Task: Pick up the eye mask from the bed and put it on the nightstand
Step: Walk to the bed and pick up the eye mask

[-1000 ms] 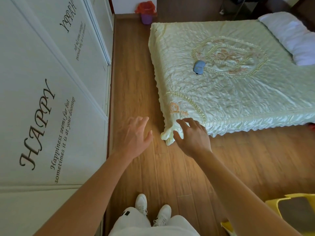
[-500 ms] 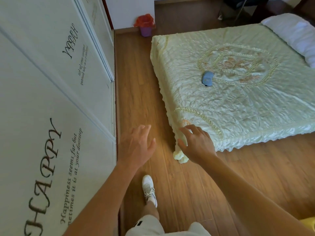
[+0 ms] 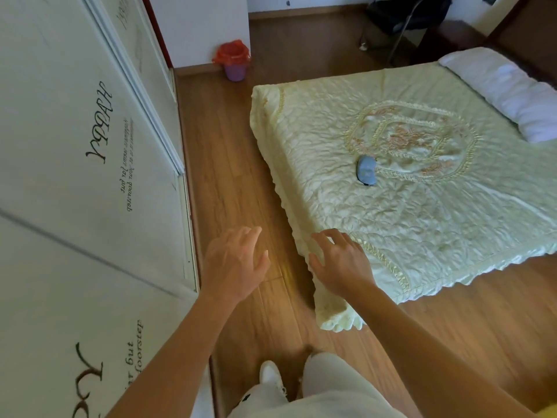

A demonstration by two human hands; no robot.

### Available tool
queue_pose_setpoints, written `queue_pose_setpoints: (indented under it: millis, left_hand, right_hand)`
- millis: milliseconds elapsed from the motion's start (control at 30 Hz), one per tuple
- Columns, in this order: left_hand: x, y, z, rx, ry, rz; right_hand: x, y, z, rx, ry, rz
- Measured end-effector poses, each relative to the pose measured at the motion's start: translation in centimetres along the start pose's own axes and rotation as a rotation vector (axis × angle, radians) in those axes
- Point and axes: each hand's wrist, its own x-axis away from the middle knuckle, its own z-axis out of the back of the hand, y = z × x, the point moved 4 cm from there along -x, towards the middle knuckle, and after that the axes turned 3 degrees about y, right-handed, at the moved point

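Observation:
A small blue eye mask lies on the pale green quilted bedspread, near the embroidered oval in the middle of the bed. My left hand hovers over the wooden floor beside the bed's near corner, fingers spread, holding nothing. My right hand is above that corner of the bedspread, fingers apart and empty. Both hands are well short of the mask. A dark wooden nightstand shows dimly at the far right beyond the pillow.
A white wardrobe with printed lettering runs along the left, leaving a wooden floor aisle between it and the bed. A purple bin with a red bag stands at the aisle's far end. A white pillow lies at the bed's far right.
I have stepped forward along the aisle, so the bed and mask appear closer. Both hands stay raised and open, now level with the bed's near corner.

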Motion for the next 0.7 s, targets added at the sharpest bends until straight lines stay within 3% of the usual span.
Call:
queue_pose_setpoints:
  millis: [367, 700]
  left_hand:
    - [-15.2, -1.9, -2.2, -0.025, -0.041, -0.086]
    - [-35.8, 4.5, -4.3, -0.085, -0.122, -0.247]
  right_hand:
    - [-13.7, 1.4, -1.5, -0.073, 0.015, -0.077]
    - [-28.8, 10.8, -0.8, -0.151, -0.003, -0.249]
